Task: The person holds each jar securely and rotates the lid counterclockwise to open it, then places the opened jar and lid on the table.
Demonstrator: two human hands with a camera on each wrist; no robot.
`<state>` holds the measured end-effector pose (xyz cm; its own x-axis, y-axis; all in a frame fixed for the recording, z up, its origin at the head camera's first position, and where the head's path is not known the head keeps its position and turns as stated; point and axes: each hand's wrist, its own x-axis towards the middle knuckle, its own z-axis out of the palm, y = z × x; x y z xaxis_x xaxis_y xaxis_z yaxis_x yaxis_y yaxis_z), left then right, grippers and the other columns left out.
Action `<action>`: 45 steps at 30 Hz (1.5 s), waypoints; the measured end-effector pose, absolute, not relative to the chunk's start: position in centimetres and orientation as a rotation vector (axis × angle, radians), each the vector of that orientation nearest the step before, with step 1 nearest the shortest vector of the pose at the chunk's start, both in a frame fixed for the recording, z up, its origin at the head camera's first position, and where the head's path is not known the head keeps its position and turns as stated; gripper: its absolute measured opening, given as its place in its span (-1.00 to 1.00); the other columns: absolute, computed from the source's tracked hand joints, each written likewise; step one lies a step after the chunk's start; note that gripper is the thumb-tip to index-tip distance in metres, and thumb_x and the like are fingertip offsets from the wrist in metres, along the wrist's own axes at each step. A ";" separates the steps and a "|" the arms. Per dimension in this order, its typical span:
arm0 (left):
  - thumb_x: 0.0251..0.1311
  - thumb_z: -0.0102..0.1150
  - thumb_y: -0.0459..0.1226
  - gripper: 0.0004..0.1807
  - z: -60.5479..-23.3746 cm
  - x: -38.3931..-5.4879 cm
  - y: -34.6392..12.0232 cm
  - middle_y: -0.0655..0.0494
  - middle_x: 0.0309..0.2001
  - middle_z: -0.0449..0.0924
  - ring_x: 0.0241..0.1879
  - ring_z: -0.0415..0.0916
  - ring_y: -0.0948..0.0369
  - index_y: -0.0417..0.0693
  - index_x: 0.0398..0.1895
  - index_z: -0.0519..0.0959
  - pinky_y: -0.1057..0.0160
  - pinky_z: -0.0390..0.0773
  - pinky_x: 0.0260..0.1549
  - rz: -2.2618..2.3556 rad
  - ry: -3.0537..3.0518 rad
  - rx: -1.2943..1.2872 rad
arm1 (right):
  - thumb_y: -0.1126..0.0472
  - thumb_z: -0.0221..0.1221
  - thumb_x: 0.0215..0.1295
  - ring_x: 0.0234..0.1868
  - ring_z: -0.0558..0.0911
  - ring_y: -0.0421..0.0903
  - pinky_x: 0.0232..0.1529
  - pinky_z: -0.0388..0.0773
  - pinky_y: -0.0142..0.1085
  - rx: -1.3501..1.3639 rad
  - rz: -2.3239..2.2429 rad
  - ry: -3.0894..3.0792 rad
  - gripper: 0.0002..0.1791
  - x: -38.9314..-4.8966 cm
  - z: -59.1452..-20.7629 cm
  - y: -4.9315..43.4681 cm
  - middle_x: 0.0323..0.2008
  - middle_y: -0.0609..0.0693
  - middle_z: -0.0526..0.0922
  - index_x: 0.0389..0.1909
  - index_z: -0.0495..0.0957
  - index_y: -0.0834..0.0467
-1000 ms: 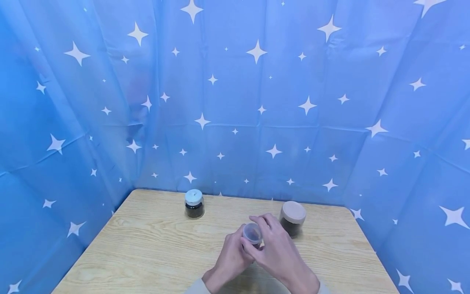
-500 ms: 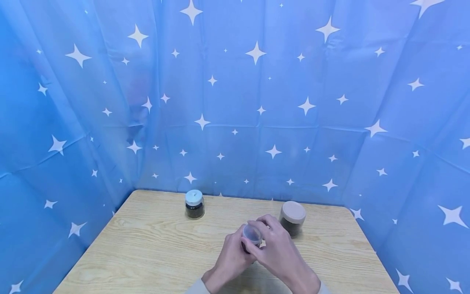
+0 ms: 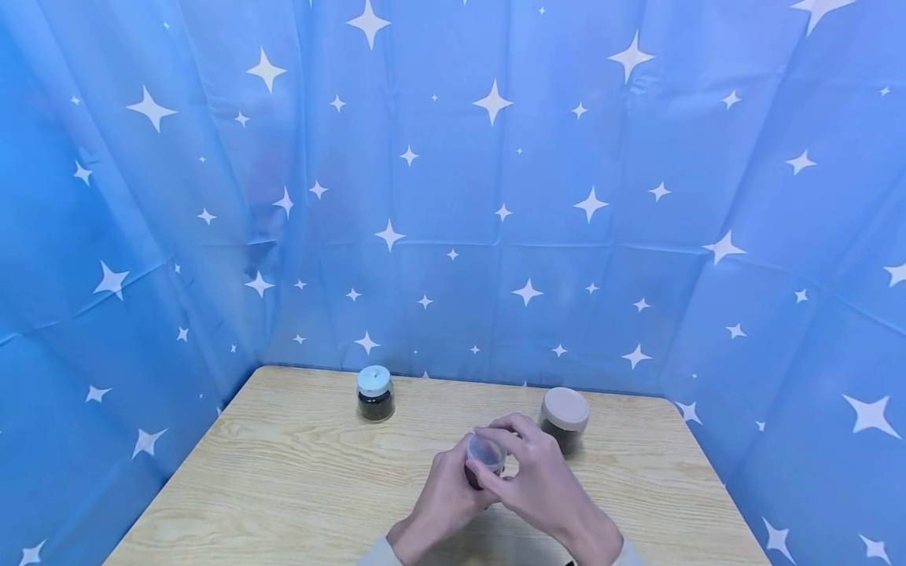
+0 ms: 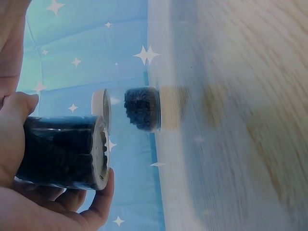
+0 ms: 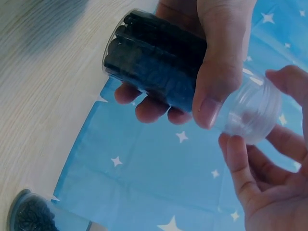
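My left hand (image 3: 447,489) grips a clear jar (image 5: 154,57) filled with dark, bean-like pieces, held up off the table. In the right wrist view its thumb lies along the side and its fingers wrap underneath. At the jar's mouth is a clear, ridged lid (image 5: 255,110). My right hand (image 3: 539,483) pinches that lid's rim between thumb and fingers. From above, the round see-through top shows between both hands. The left wrist view shows the jar's dark-filled lower end poking out of the left hand. Whether the lid sits tight cannot be made out.
A jar with a light blue lid (image 3: 373,381) and dark contents stands at the table's back left. Behind the right hand stands a larger jar with a beige-pink lid (image 3: 566,407), dark contents too. A star-patterned blue curtain (image 3: 453,196) encloses the wooden table (image 3: 297,487).
The right hand's fingers have shifted slightly around the lid, with the index finger moving left across the rim. The left hand and the two standing jars stay put.
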<state>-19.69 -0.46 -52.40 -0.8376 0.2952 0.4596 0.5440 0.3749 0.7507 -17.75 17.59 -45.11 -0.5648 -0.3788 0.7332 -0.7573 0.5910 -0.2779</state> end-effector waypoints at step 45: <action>0.33 0.68 -0.06 -0.43 -52.8 -19.7 -0.8 0.12 -0.04 0.90 -0.09 0.71 0.46 0.00 0.32 0.69 0.39 0.72 -0.09 -1.518 -2.392 -0.805 | 0.36 0.55 0.29 0.25 0.85 -0.10 0.38 0.67 -0.46 1.215 0.886 -2.211 -0.48 -19.2 -45.0 19.3 0.25 -0.09 0.82 0.26 0.80 0.00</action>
